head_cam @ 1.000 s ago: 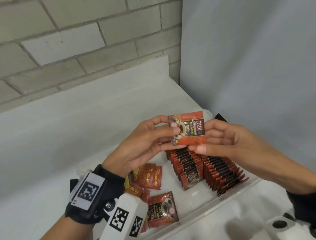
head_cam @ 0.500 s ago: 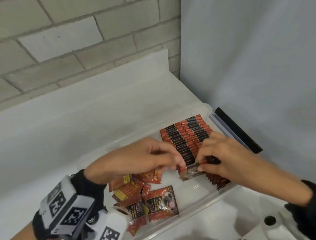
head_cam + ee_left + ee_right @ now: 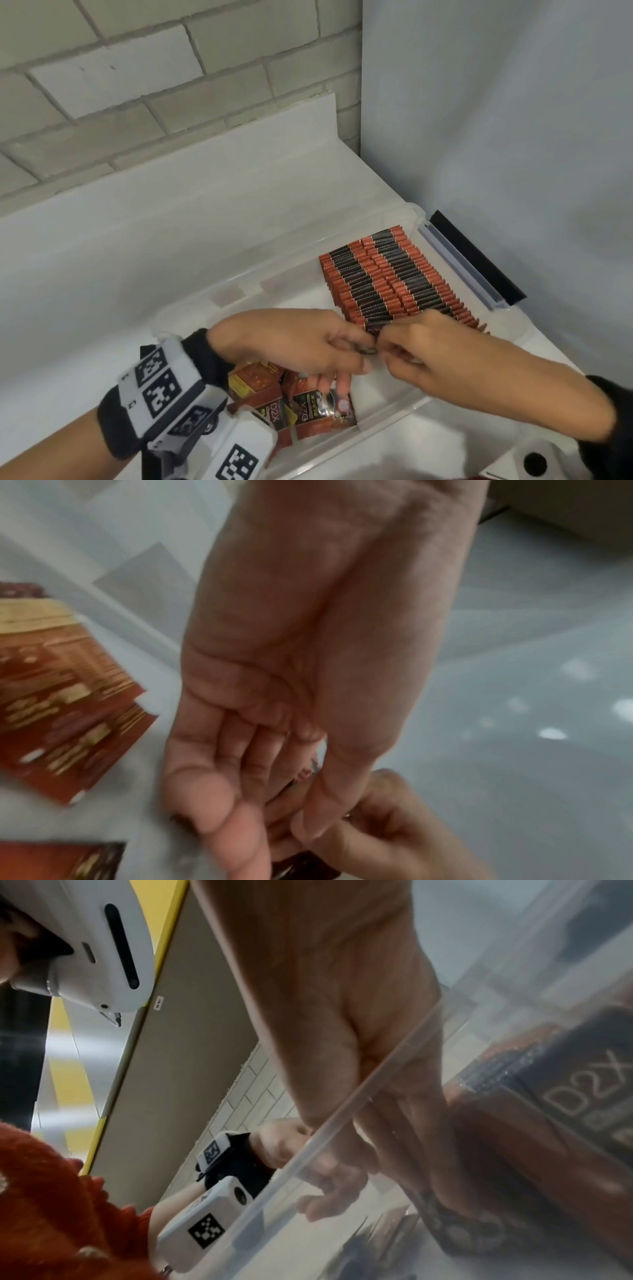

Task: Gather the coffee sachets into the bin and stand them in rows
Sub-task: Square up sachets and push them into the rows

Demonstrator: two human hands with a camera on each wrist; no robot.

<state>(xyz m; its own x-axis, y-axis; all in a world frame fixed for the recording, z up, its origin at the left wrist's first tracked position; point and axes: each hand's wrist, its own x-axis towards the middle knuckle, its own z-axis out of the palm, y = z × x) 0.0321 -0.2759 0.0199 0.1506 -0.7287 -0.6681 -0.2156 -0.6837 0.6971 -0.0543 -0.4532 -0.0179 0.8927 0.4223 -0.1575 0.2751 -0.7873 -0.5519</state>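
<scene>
left hand [image 3: 294, 342] + right hand [image 3: 421, 356] both pinching one sachet [image 3: 371, 333] at near end of standing rows [image 3: 387, 277] | rows upright in clear bin [image 3: 387, 421], right side | loose sachets [image 3: 308, 407] flat in bin under left hand | bin on white tabletop [image 3: 102, 274]

Painted block wall [image 3: 137, 85] at rear, pale grey w/ darker mortar lines. White ledge [image 3: 205, 192] runs along its foot, above the white tabletop [image 3: 68, 359]. Plain grey-blue panel [image 3: 496, 137] rt of block wall, meeting it at a corner. Light even, soft.
</scene>
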